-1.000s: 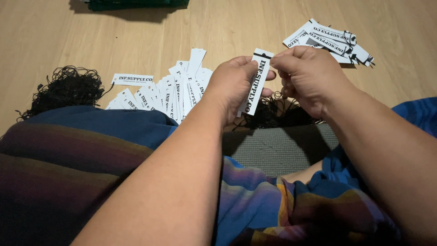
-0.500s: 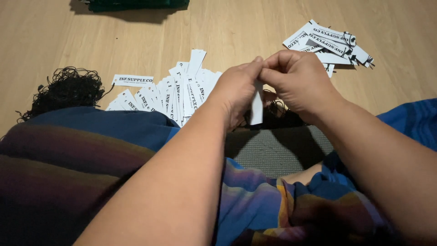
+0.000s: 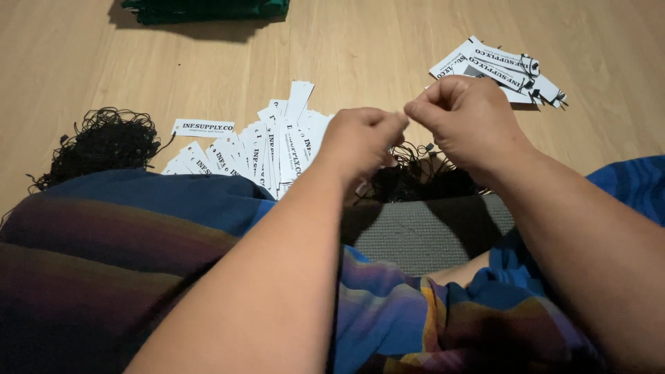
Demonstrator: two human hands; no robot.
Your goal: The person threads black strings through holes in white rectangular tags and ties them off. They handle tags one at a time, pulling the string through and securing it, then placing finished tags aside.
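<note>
My left hand (image 3: 360, 138) and my right hand (image 3: 463, 118) are raised close together over my lap, fingertips pinched and almost touching. The left hand closes on a white paper tag that it mostly hides; only a corner (image 3: 363, 187) shows below it. The right hand pinches a thin black string (image 3: 414, 147) that runs between the two hands. Right beneath them lies a tangle of black strings (image 3: 422, 179). A fanned pile of white printed tags (image 3: 270, 149) lies on the wooden floor (image 3: 360, 48) just left of my left hand.
A second heap of black strings (image 3: 104, 142) sits at the far left. Several tags with strings attached (image 3: 495, 69) lie at the upper right. A dark green object (image 3: 208, 8) is at the top edge. A grey mat (image 3: 422, 232) and my striped clothing (image 3: 173, 228) fill the foreground.
The tag stood upright between both hands a second ago. It is now hidden behind my left hand, and my right hand has drawn slightly up and to the right.
</note>
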